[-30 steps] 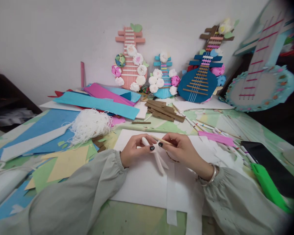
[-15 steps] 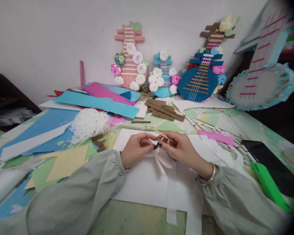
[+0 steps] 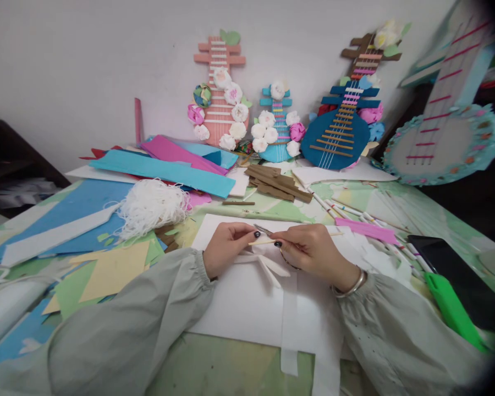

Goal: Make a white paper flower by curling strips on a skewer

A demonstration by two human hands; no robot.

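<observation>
My left hand (image 3: 230,247) is closed, thumb against fingers, on a white paper piece (image 3: 268,268) with several narrow petal-like strips hanging below it. Facing it, my right hand (image 3: 315,253) is closed around a thin wooden stick (image 3: 263,242), whose tip points toward my left thumb. A narrow metal blade (image 3: 262,228), apparently of small scissors, juts from the same right hand toward my left fingertips. Both hands are over a large white sheet (image 3: 231,313) on the table. My fingers hide part of the paper piece.
White string (image 3: 152,209) lies in a tangle at left, near coloured paper pieces (image 3: 115,269). Brown strips (image 3: 278,184) lie ahead. At right are a black phone (image 3: 449,275), a green object (image 3: 454,311) and striped sticks (image 3: 334,206). Decorated paper lutes (image 3: 334,137) stand along the wall.
My right hand has turned so the stick now lies nearly level and the metal blade shows. The fingertips have moved slightly apart. The view has shifted slightly.
</observation>
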